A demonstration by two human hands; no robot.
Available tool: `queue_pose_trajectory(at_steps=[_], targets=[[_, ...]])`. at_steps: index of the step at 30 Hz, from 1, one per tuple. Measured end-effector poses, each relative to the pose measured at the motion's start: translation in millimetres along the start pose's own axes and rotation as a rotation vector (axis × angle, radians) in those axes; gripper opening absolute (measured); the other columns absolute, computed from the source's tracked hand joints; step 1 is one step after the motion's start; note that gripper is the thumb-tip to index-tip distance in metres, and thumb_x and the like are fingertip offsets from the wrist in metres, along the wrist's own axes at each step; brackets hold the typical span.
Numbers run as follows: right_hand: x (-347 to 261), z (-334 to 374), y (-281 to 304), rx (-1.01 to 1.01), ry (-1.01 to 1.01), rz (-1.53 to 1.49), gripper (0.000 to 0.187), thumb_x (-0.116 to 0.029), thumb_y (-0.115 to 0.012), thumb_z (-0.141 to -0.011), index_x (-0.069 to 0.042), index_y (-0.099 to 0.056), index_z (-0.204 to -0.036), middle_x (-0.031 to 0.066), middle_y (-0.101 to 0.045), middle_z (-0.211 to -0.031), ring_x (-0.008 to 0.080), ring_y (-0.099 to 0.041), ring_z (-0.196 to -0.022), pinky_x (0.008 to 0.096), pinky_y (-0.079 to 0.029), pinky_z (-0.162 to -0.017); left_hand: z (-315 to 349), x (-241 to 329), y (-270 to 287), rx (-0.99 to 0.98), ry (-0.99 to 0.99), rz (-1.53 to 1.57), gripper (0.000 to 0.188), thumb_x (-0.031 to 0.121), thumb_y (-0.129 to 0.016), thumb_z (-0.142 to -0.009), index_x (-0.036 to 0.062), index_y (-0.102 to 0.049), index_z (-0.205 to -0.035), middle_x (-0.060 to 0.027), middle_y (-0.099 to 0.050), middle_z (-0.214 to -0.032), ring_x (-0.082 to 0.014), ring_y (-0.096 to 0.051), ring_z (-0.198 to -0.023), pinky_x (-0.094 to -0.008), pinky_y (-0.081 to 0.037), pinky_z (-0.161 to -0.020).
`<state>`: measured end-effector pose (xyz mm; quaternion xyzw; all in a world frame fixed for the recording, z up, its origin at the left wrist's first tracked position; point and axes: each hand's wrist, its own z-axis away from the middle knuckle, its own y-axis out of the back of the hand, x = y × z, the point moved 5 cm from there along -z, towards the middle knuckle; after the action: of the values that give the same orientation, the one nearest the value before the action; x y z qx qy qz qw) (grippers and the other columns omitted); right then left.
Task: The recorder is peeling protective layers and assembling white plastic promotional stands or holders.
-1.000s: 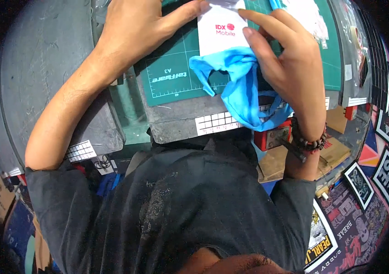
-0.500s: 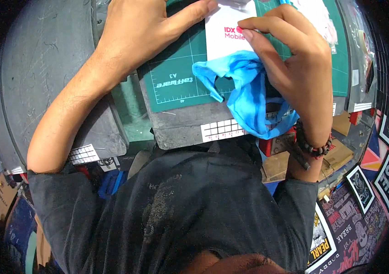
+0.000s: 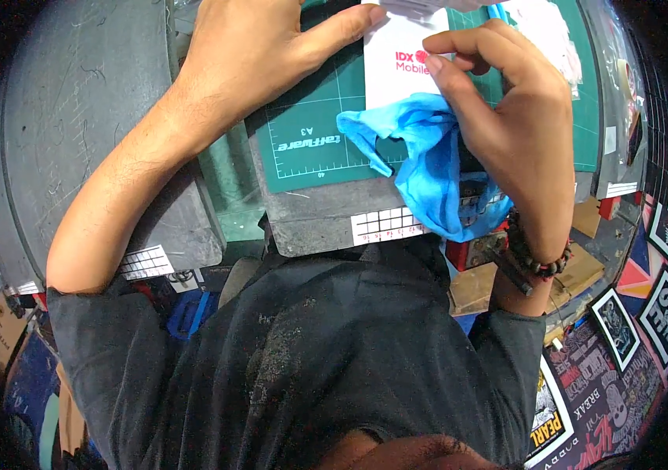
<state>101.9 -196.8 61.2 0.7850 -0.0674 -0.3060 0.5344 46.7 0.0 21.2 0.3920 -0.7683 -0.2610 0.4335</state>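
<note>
A white panel (image 3: 387, 74) with small red print lies on a green cutting mat (image 3: 318, 168). Crumpled light-blue cloth (image 3: 432, 160) sits at the panel's near end and droops over the table edge. My left hand (image 3: 251, 43) is at the panel's far left, its thumb stretched out with the tip at the panel's edge; its other fingers run out of the picture. Over the red print, my right hand (image 3: 506, 94) has thumb and forefinger pinched together. Whatever may be between those fingertips is too small to make out. A dark beaded bracelet circles the right wrist.
Grey table panels (image 3: 99, 102) flank a gap at the left. White gridded ruler strips (image 3: 385, 227) run along the near edge. A pile of white pieces (image 3: 545, 39) lies at the far right of the mat. Brown cardboard (image 3: 475, 288) is below the table at right.
The view has shifted slightly, so the panel, cloth and mat appear a little further right. Both hands keep nearly the same pose, the right still pinched at the red print.
</note>
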Motion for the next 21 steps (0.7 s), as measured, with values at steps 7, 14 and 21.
queue_pose_trajectory(at_steps=[7, 14, 21], targets=[[12, -3, -8, -0.094, -0.189, -0.223, 0.017, -0.008, -0.080, -0.093, 0.000, -0.076, -0.108, 0.0034, -0.066, -0.090, 0.0123, -0.058, -0.085, 0.0265, -0.049, -0.079, 1, 0, 1, -0.005, 0.012, -0.011, 0.028, 0.025, -0.082, -0.093, 0.0010, -0.076, -0.105, -0.0098, -0.065, -0.098, -0.0242, -0.058, -0.092, -0.0391, -0.045, -0.083], [6, -2, -1, -0.074, -0.084, -0.070, 0.017, -0.008, -0.079, -0.096, 0.002, -0.075, -0.109, 0.0028, -0.066, -0.091, 0.0111, -0.058, -0.089, 0.0258, -0.048, -0.081, 2, 1, 1, 0.036, -0.002, -0.010, 0.027, 0.025, -0.082, -0.092, 0.0020, -0.076, -0.105, -0.0094, -0.066, -0.099, -0.0255, -0.060, -0.093, -0.0396, -0.046, -0.085], [9, -8, -1, -0.127, -0.176, -0.107, 0.018, -0.007, -0.080, -0.092, 0.000, -0.077, -0.109, 0.0047, -0.068, -0.088, 0.0150, -0.063, -0.086, 0.0294, -0.049, -0.079, 3, 0, 1, 0.056, -0.012, -0.024, 0.027, 0.026, -0.080, -0.093, 0.0026, -0.076, -0.105, -0.0099, -0.066, -0.100, -0.0274, -0.060, -0.097, -0.0414, -0.046, -0.088]])
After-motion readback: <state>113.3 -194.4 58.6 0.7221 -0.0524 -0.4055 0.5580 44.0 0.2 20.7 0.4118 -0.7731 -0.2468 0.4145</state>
